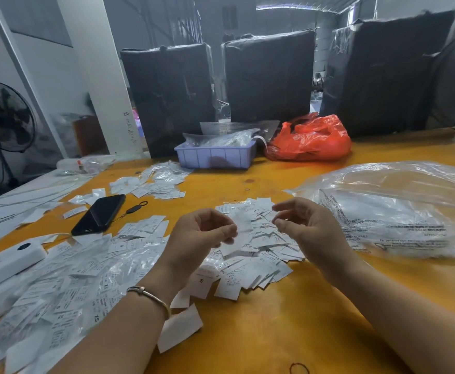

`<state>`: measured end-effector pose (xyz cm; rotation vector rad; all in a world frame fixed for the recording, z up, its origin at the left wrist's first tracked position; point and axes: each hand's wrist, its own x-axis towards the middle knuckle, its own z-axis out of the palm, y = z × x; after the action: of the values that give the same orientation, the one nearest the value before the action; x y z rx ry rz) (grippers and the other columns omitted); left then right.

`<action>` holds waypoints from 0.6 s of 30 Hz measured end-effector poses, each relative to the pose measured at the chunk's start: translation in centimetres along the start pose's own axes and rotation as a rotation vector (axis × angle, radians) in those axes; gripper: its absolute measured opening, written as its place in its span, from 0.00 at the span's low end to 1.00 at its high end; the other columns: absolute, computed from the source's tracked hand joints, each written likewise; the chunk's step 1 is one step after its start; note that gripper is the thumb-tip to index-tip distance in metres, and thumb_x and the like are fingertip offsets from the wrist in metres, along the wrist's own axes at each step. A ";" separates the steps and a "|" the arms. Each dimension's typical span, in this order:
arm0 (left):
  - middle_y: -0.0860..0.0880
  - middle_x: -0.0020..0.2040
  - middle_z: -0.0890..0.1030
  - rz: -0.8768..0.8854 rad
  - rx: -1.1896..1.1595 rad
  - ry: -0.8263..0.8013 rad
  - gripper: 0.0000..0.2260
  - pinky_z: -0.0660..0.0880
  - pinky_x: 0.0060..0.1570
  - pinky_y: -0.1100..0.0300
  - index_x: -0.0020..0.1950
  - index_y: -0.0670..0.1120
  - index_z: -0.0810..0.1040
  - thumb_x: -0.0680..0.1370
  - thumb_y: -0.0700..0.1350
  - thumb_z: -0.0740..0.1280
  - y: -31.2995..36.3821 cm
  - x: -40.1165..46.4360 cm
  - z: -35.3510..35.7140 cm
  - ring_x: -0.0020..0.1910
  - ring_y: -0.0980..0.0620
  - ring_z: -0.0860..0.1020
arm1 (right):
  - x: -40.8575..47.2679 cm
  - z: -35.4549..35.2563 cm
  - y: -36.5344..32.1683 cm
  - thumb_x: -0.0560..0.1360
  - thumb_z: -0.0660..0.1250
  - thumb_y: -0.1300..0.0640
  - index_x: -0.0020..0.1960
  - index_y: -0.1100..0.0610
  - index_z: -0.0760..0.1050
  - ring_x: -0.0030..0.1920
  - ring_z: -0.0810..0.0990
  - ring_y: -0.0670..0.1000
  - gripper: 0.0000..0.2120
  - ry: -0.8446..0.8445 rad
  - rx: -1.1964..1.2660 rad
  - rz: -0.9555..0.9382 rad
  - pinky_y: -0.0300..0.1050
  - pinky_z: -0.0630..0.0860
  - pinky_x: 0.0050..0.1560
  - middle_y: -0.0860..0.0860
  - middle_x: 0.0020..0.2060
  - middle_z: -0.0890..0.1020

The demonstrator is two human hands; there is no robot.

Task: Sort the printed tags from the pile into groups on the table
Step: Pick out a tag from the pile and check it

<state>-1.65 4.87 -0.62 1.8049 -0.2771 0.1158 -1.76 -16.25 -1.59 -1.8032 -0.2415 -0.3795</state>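
- Lying at far left on the orange table (288, 333): white rectangular device (7, 261), beside bagged tags (67, 287) marked XS and S.
- Resting farther back: black phone (99, 214), with more small tag groups (150, 184) beyond.
- Hovering above the loose tag pile (258, 255): left hand (202, 233), bracelet (150, 296) on wrist, pinching a blurred white tag (241, 228).
- Hovering opposite: right hand (304, 225), fingers curled; whether touching that tag, cannot tell.
- Sitting at right: large clear plastic bag (399, 209).

Warehouse/packing shop, wrapped black bales (269, 76), tag pile (256, 247), worktable (288, 319)
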 end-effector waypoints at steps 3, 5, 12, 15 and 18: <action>0.48 0.39 0.85 -0.051 -0.088 0.129 0.07 0.75 0.40 0.61 0.47 0.42 0.81 0.71 0.39 0.75 0.0 0.3 -0.5 0.38 0.54 0.82 | 0.0 0.1 0.4 0.73 0.70 0.61 0.57 0.52 0.78 0.50 0.79 0.46 0.13 -0.030 -0.327 -0.107 0.40 0.75 0.49 0.45 0.48 0.81; 0.49 0.40 0.84 -0.076 -0.104 0.171 0.08 0.75 0.42 0.60 0.50 0.44 0.81 0.72 0.40 0.75 -0.1 0.5 -0.5 0.38 0.55 0.81 | -0.2 0.6 0.4 0.74 0.70 0.55 0.65 0.47 0.72 0.62 0.72 0.44 0.21 -0.134 -0.520 -0.176 0.37 0.67 0.60 0.41 0.59 0.76; 0.50 0.35 0.82 -0.078 -0.089 0.326 0.06 0.76 0.39 0.62 0.49 0.45 0.82 0.80 0.39 0.65 -0.5 0.8 -0.5 0.34 0.56 0.79 | -0.7 3.2 0.2 0.79 0.57 0.43 0.68 0.37 0.66 0.76 0.40 0.41 0.17 -0.526 -0.829 -0.387 0.50 0.41 0.74 0.37 0.76 0.46; 0.48 0.35 0.82 -0.087 -0.098 0.354 0.07 0.75 0.39 0.62 0.49 0.44 0.82 0.80 0.39 0.64 -0.5 0.7 -0.6 0.35 0.54 0.78 | -0.9 3.6 0.4 0.81 0.54 0.46 0.63 0.39 0.72 0.76 0.40 0.41 0.14 -0.549 -0.849 -0.413 0.52 0.38 0.74 0.37 0.76 0.51; 0.47 0.36 0.82 -0.083 -0.086 0.338 0.07 0.76 0.40 0.61 0.49 0.43 0.82 0.80 0.38 0.64 -0.4 0.6 -0.4 0.36 0.53 0.78 | -0.9 3.5 0.8 0.82 0.51 0.47 0.68 0.40 0.68 0.75 0.45 0.39 0.17 -0.579 -0.861 -0.383 0.52 0.38 0.73 0.36 0.74 0.59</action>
<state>-0.96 5.28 -0.75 1.6761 0.0326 0.3409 -1.85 -13.00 -3.43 -2.7037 -0.9509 -0.2231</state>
